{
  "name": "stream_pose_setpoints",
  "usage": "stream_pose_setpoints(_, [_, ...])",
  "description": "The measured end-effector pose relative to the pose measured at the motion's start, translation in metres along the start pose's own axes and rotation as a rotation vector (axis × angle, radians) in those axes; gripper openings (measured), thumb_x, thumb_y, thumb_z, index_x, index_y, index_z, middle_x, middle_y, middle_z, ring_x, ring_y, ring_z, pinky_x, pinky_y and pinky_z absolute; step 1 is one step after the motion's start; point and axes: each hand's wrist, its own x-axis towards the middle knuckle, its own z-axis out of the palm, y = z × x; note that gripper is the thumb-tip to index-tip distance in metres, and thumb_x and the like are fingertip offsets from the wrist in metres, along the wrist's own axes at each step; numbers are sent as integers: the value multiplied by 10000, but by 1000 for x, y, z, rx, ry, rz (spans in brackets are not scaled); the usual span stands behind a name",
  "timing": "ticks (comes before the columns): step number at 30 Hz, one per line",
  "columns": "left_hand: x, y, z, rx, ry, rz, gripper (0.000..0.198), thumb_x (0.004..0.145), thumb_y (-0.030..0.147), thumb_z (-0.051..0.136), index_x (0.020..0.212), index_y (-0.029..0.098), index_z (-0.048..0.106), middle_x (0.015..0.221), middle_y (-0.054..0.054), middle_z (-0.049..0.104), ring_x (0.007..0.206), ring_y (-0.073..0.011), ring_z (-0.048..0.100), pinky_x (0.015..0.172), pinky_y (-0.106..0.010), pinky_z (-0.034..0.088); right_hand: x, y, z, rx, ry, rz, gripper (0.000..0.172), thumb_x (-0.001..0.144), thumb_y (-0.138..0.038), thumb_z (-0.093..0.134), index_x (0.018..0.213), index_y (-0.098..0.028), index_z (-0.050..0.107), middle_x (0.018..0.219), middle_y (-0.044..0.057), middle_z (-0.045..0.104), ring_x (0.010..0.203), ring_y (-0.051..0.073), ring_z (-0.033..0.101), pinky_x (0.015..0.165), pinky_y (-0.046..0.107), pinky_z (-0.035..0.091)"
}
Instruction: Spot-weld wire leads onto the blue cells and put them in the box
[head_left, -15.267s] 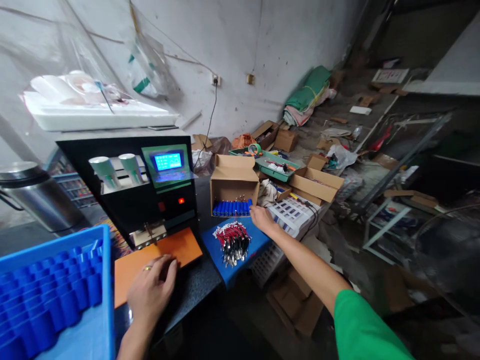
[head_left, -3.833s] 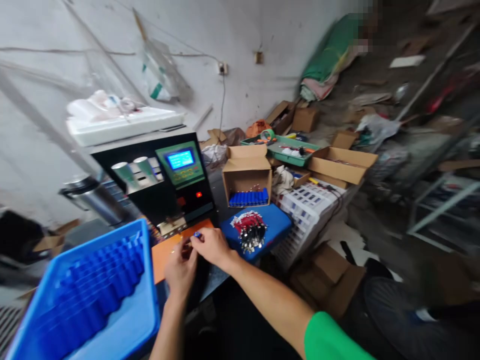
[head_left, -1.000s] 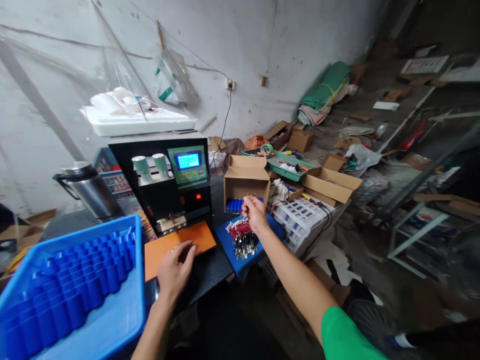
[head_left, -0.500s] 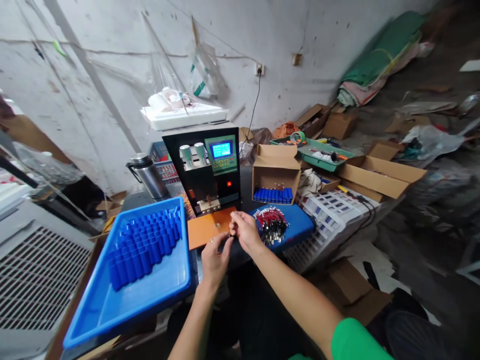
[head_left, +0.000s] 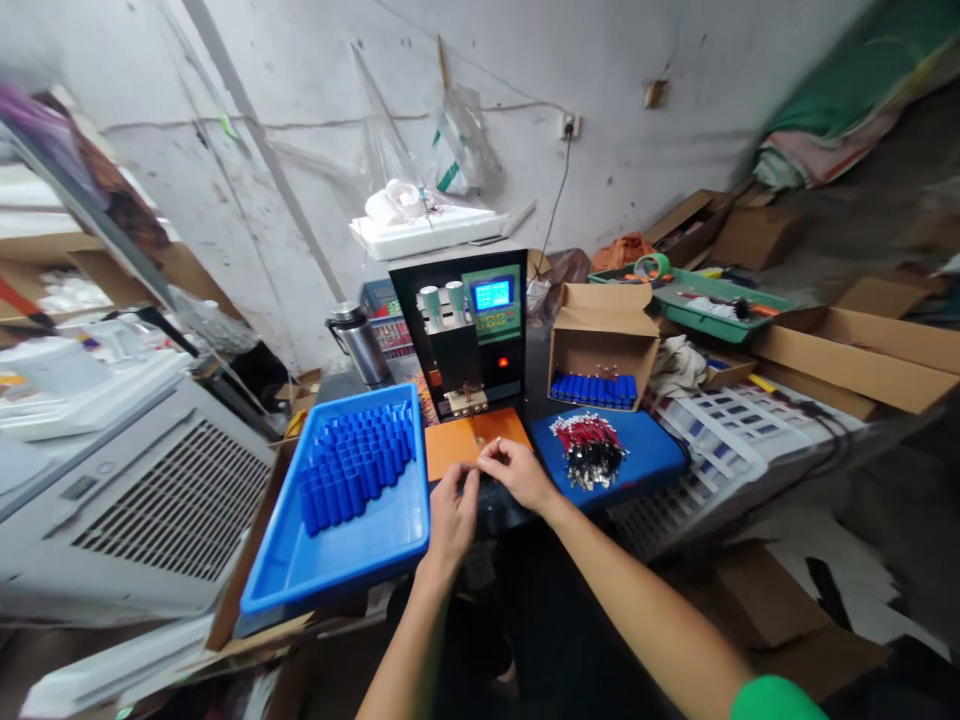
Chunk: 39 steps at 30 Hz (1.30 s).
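Note:
My left hand (head_left: pixel 455 508) and my right hand (head_left: pixel 516 473) meet at the front edge of an orange board (head_left: pixel 448 448). The fingertips of both are pinched close together around something too small to make out. Just behind them stands a black spot-welding machine (head_left: pixel 501 387) with a lit blue screen (head_left: pixel 492 293) and a pair of copper-coloured electrodes (head_left: pixel 470 392) low on its front. To the right of my right hand, a heap of red and black wire leads (head_left: pixel 590 448) lies on a blue pad (head_left: pixel 654 450).
Left of the board, a blue tray (head_left: pixel 375 572) holds rows of blue cylindrical cells (head_left: pixel 352 480). An open cardboard box (head_left: pixel 600 300) with more blue cells stands behind the pad. A steel flask (head_left: pixel 358 340), a green tray (head_left: pixel 697 310) and a white plastic crate (head_left: pixel 712 450) surround the work area.
The view has swung left, so everything appears farther right. My hands remain together by the orange board, with the fingers slightly shifted; the dark piece seen between them earlier is now barely visible.

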Motion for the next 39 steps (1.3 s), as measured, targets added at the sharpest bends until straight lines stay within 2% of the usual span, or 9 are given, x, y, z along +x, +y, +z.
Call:
stream_pose_setpoints(7, [5,-10,-29,167,17,33,218,928,350,479,893,195,629,871,-50,698,813,-172,637,756,-293,496,1,14,3,-84,7,-2,221,783,-401,657,765,-181,651,733,23,663,687,173,605,707,307,490])
stream_pose_setpoints(10, [21,-28,-63,440,96,64,185,893,276,503,963,201,657,956,-78,710,907,-216,644,831,-347,494,8,21,-3,-103,109,-7,261,770,-438,658,755,-179,631,749,42,668,699,182,611,709,316,495])
stream_pose_setpoints(14, [49,-47,-99,920,22,75,269,841,240,583,1094,218,674,1122,-128,685,1114,-307,580,949,-440,442,14,34,-7,-156,154,-5,290,763,-465,646,761,-176,626,775,66,685,724,200,631,716,327,498])
stream_pose_setpoints(18, [77,-57,-102,1193,-121,128,536,760,201,677,1288,238,598,1450,-150,505,1371,-372,379,1101,-513,305,17,45,-5,-220,142,-2,263,776,-435,620,778,-172,632,810,85,707,759,216,655,741,340,496])
stream_pose_setpoints(21, [94,-64,-96,1253,-196,92,614,745,186,676,1345,227,553,1536,-155,405,1432,-380,299,1146,-528,226,18,47,-4,-228,126,2,245,785,-421,610,777,-177,626,837,90,719,785,218,668,759,337,500])
stream_pose_setpoints(26, [103,-71,-90,1214,-216,99,501,725,130,627,1223,182,603,1483,-159,477,1422,-369,316,1147,-513,209,19,45,-5,-251,130,15,247,789,-428,611,787,-182,628,846,91,726,794,223,676,756,334,500])
stream_pose_setpoints(32, [89,-62,-93,1004,-194,131,269,733,88,549,967,196,626,965,-107,719,1180,-304,563,1042,-477,328,19,47,-5,-201,153,17,242,782,-426,620,792,-185,627,839,83,720,788,214,675,762,328,509])
stream_pose_setpoints(36, [74,-48,-99,645,-5,49,127,787,237,595,908,209,615,899,-47,714,872,-220,659,859,-370,468,20,42,-5,-141,160,9,261,768,-442,619,772,-181,622,794,73,700,735,200,650,709,313,504])
stream_pose_setpoints(39, [65,-33,-89,377,127,27,228,802,371,631,959,207,619,886,-32,714,799,-181,659,777,-312,503,21,35,-5,-126,171,18,269,764,-447,622,751,-178,619,741,56,674,684,189,621,674,310,491])
